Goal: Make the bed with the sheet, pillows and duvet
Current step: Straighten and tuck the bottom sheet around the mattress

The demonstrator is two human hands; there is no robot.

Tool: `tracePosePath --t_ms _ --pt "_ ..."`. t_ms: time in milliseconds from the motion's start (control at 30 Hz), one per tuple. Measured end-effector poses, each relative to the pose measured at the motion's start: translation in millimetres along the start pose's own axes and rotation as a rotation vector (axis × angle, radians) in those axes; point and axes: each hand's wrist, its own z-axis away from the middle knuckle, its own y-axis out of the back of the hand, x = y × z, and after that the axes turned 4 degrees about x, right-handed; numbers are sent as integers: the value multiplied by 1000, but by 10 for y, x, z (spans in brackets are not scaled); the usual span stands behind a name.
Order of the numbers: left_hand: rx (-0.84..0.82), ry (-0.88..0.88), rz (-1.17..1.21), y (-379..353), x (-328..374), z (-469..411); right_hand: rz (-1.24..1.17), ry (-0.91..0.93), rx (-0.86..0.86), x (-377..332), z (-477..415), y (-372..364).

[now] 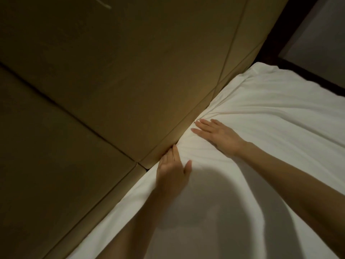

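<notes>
The white sheet (261,128) fills the lower right of the frame, smooth but gathered into fine creases where it meets the tan padded headboard (93,90). The right hand (214,133) lies flat on the creases, fingers straight. Just apart from it, the left hand (173,165), fingers extended, presses the sheet's edge. Its fingertips seem to reach into the gap, though the light is dim.

An upholstered headboard (115,68) in tan padding occupies the left and upper view. Recessed seams (78,119) divide it into large panels. A pale streak (104,4) marks the top panel. At upper right, a dark frame (285,34) borders a grey surface (321,34).
</notes>
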Motion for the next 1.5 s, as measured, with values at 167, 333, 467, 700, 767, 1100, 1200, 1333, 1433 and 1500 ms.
tracePosePath --t_ms 167,333,467,700,767,1100,1200,1333,1433,1500 --pt "24 3 -5 -97 -15 -111 112 -147 -213 -157 -251 81" --pt "101 -31 65 -57 -42 170 128 -251 -327 -264 -526 134" --pt "63 -5 -28 166 -218 722 143 -359 -386 -404 -648 138" --pt "-43 150 57 298 -488 718 3 -417 -249 -419 -561 -25" --pt "-44 193 66 257 -460 679 -131 -382 -57 -394 -426 -73" --pt "-68 229 77 101 -533 671 -495 -427 141 -771 24 -114" --pt "-78 223 160 143 -506 702 -541 -565 256 -827 -105 -120" --pt "32 71 165 167 -516 733 -450 -605 273 -871 -182 -185" --pt "91 -63 138 110 -498 725 -364 -543 185 -777 -159 -165" --pt "101 -132 130 80 -457 679 -283 -486 97 -659 -164 -95"
